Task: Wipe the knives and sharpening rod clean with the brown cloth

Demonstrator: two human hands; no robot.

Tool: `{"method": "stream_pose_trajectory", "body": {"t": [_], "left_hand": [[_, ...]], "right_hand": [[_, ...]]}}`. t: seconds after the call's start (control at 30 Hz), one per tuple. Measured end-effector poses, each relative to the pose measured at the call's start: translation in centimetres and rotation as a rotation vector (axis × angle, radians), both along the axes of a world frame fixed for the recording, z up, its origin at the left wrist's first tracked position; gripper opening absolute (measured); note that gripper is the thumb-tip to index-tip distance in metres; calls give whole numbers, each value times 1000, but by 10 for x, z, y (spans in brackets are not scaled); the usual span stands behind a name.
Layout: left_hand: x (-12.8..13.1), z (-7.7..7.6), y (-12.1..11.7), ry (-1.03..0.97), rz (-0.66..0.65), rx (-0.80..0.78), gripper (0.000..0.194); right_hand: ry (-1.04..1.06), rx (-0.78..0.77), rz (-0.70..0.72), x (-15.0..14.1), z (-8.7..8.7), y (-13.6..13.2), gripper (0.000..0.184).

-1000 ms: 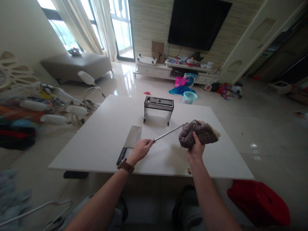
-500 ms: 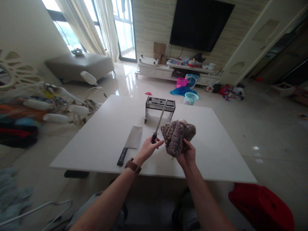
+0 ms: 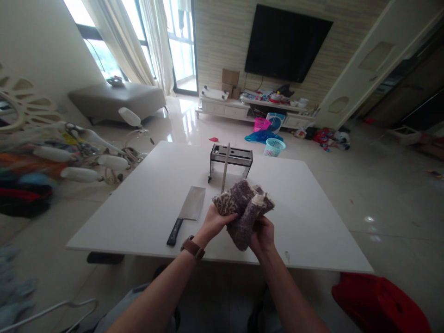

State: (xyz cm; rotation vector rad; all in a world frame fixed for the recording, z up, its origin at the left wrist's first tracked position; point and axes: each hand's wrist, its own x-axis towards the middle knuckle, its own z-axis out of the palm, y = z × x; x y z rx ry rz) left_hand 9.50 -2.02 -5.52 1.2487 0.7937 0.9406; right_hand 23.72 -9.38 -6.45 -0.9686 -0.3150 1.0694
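Observation:
My left hand (image 3: 214,224) is closed around the hidden handle of a sharpening steel (image 3: 225,169), whose rod points away from me. Its thumb lies on a bunched brown-grey fleecy cloth (image 3: 244,203), which covers the base of the rod. From the right and below, my right hand (image 3: 264,235) grips the same cloth, its fingers partly hidden underneath. To the left of my hands a cleaver (image 3: 192,203) with a black handle lies flat on the white table (image 3: 145,199). Behind the rod stands a knife rack (image 3: 237,155) with a slotted top and clear sides.
A floor lamp (image 3: 113,162) with several white shades is at the table's left. Beyond the table are a teal basket (image 3: 274,147), a blue plastic bag (image 3: 263,136) and a pink basket (image 3: 262,124). Something red (image 3: 381,300) lies below the right front corner.
The cloth has come left and nearer to me, over the steel's handle and onto my left hand. The steel has swung more upright in view, and my left thumb now presses the cloth.

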Motion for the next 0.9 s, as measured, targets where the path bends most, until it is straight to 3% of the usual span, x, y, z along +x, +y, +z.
{"method": "stream_pose_trajectory", "body": {"t": [0.1,0.23,0.3,0.37,0.43,0.57,0.77,0.9], "left_hand": [[1,-5,2,17,105,33,42],[-1,-9,7,65,222,87,34],[-4,-8,8,140,254,140,29],[-6,-7,6,267,293,217,26],[-6,-6,3,399,307,303,24],[-2,-1,-7,554,246,412,23],[7,3,-22,636,125,450,13],[8,-1,-26,692,105,463,10]], "right_hand": [[-5,-116,5,3,-1,4,34],[-153,-322,-294,23,0,6,34],[-337,-317,-446,33,4,5,28],[-588,-244,-494,36,11,1,24],[-787,-163,-403,31,18,-3,22],[-978,-18,-152,10,26,-8,19],[-1216,221,-96,-9,33,-13,7],[-1370,215,-26,-16,35,-16,10]]}}
